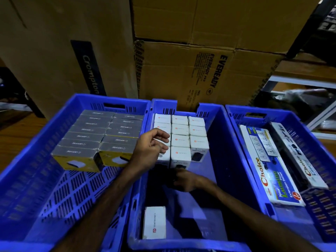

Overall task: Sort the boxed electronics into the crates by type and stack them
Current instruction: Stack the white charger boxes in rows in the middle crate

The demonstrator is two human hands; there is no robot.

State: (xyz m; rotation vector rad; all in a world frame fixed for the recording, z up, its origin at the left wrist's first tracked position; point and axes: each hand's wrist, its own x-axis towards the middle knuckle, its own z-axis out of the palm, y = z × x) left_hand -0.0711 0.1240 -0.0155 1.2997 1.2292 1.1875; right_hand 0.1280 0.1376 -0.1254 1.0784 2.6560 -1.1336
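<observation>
Cardboard cartons [181, 42], stacked behind. Three blue crates side by side: left crate [36, 179] holds grey-topped boxes [94, 139] in two rows; middle crate [223, 160], white boxes [180, 140] stacked at the far end, one loose white box [154, 222] near; right crate [318, 179], long extension-socket boxes [269, 170]. Left hand [151, 148], fingers loosely curled, apart, at the white stack. Right hand [185, 179] low in the middle crate; blurred, fingers' state cannot be told.

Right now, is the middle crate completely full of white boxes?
No, the middle crate holds white boxes only at its far end.

Three crates [220, 128] side by side; stacked boxes [180, 140] in each, cartons [181, 70] seemingly close behind.
</observation>
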